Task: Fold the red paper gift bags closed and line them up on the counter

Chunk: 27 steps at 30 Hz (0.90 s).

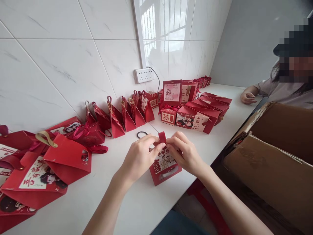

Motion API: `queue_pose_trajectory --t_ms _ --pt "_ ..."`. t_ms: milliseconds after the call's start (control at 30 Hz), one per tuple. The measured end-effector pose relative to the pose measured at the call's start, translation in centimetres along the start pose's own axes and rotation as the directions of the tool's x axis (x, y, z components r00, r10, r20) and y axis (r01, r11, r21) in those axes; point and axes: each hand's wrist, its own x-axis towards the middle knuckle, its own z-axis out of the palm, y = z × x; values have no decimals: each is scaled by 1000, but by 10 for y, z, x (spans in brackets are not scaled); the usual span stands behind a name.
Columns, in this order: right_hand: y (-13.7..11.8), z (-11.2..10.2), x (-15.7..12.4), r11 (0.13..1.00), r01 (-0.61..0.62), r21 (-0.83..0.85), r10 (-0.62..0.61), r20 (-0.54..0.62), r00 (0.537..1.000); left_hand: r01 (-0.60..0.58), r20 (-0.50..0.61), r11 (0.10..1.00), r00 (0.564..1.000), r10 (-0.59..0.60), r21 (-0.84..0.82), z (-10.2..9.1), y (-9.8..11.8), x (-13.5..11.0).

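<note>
A red wedding favor box (166,162) stands on the white table in front of me, with a printed couple and an oval window low on its face. Out of its peaked top rises a red strap loop (162,137). My left hand (143,154) pinches the strap's base from the left, thumb against fingers. From the right, my right hand (181,150) closes on the same spot, its fingertips partly hidden behind one another. How the strap is fastened cannot be seen under the fingers. Just behind my left hand lies a black ring-shaped band (141,134).
Red favor boxes (68,160) crowd the left; a row of peaked ones (116,122) lines the tiled wall. More boxes (195,117) stand at the back. Cardboard boxes (266,156) flank the table's right edge, where another person's hand (249,95) rests. A power strip (144,75) is wall-mounted.
</note>
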Motion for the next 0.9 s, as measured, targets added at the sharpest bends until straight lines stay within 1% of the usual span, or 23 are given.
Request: queue_pose_trajectory --t_ms 133,233,333,467,600,667,733,800,900 --pt "0 0 -1 1000 4 -15 -4 9 1000 -42 -8 998 999 43 47 1 0 0" --pt "-1 0 0 999 6 -39 -6 16 1000 -32 -18 998 999 33 62 3 -1 0" --pt "-2 0 0 999 0 -42 0 7 1000 -38 -60 994 997 44 99 6 -3 1" --pt "-1 1 -1 1000 -12 -21 12 -13 1000 -115 -106 981 985 133 159 11 -5 1" --pt "0 -1 -3 996 -77 45 77 -7 997 -181 -157 961 964 216 210 14 -7 2" --pt "0 -2 -2 992 -101 73 101 4 995 -227 -168 947 949 268 228 15 -9 3" --pt "-1 -3 0 989 -117 87 116 12 993 -252 -160 937 942 295 242 15 -10 3" --pt "-2 -3 2 986 -132 100 131 23 991 -237 -148 942 949 277 238 15 -11 3" --pt "-4 -2 4 980 -157 125 154 33 987 -179 -119 965 972 204 194 15 -11 3"
